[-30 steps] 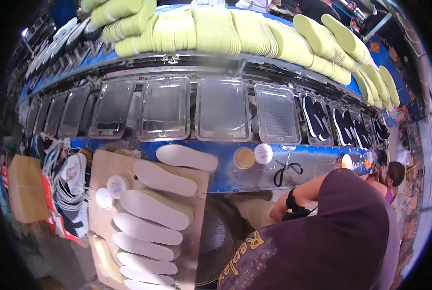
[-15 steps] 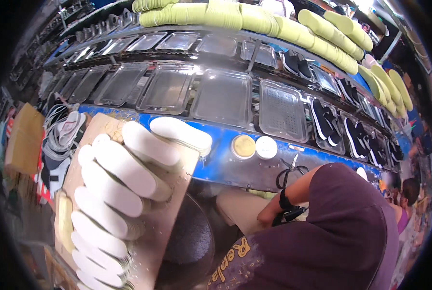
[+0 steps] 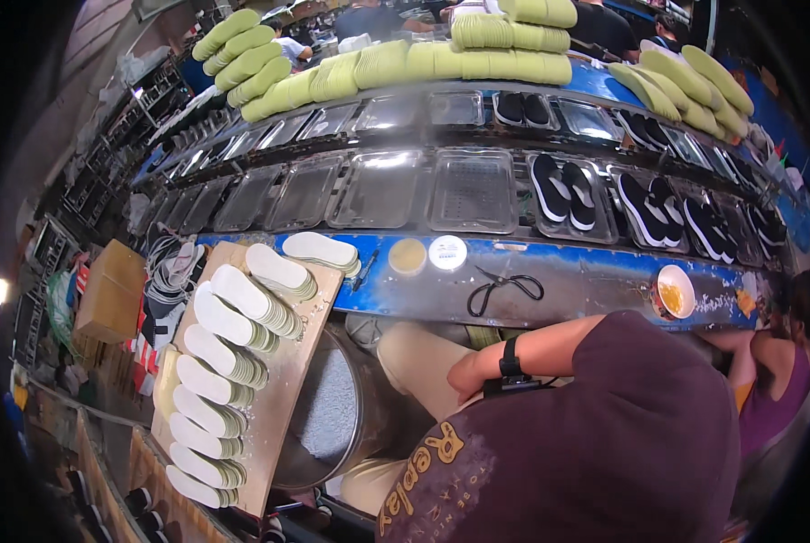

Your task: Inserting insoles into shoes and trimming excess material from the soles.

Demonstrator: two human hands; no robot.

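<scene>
My right hand (image 3: 464, 376) rests at my beige-trousered thigh (image 3: 414, 362), a dark watch strap (image 3: 511, 356) on its wrist. Its fingers are mostly hidden, so I cannot tell what, if anything, they hold. Something black sits below the wrist, partly covered by my dark sleeve. My left hand is out of view. Beside my legs, a wooden board (image 3: 282, 412) carries several stacks of pale insoles (image 3: 224, 357), white on top with greenish edges. On the blue-edged bench lie black-handled scissors (image 3: 504, 288), a round yellowish container (image 3: 407, 257) and a white round lid (image 3: 447, 253).
Under the board stands a metal drum (image 3: 361, 412) with a pale surface inside. A white bowl (image 3: 675, 291) with yellow stuff sits at the bench's right. Behind are clear trays (image 3: 378, 190), black shoes (image 3: 563, 192) and yellow-green insole stacks (image 3: 486, 63). A person in purple (image 3: 781, 389) sits at right.
The view has swung and widened, bringing in the white bowl and people beyond the racks. My right hand stays at my thigh.
</scene>
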